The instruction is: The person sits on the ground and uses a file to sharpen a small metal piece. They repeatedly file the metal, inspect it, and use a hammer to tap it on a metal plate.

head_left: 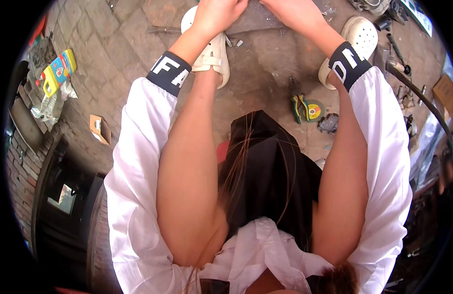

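Observation:
At the upper edge, my left hand (220,13) comes in with its fingers mostly cut off. My right hand (291,11) is opposite it, a small gap apart, its fingers beyond the edge too. What either hand holds, if anything, is out of sight. Below the gap lies a flat brownish board or plate (258,22) on the ground. White clogs, the left one (222,59) and the right one (359,39), flank the hands. Between my legs lie pliers with green and yellow handles (298,109), a yellow-centred round disc (314,110) and a dark toothed metal part (328,123).
A yellow jug (59,72) with a blue label stands at far left, beside crumpled clear plastic (51,108). A small open cardboard box (100,129) lies nearer. Along the right are a curved dark hose (418,93), metal parts (405,98) and brown cardboard (446,93).

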